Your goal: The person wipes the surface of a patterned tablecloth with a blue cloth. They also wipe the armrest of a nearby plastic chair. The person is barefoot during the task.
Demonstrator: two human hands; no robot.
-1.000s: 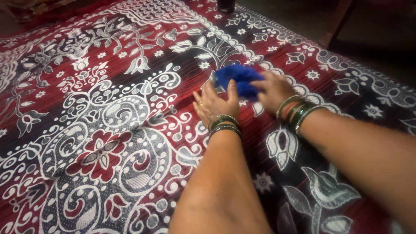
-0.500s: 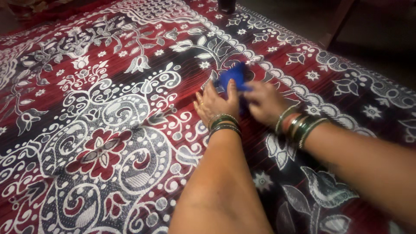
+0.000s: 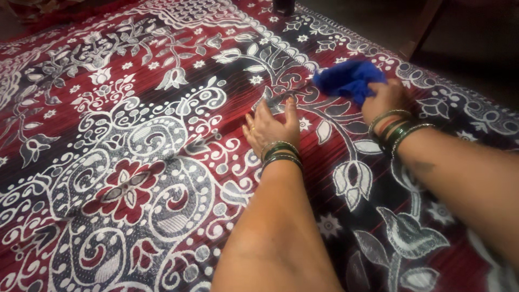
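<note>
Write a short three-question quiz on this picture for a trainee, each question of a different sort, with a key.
1. True or false: the right hand holds a blue cloth.
2. Where does the left hand rest? A) flat on the patterned rug; B) on the blue cloth; C) in the air above the rug.
3. Fill in: both wrists wear ______.

Key
1. True. The fingers are closed on the cloth, which lies bunched on the rug.
2. A. The palm is down, fingers spread, apart from the cloth.
3. Bangles, green and gold in colour.
</note>
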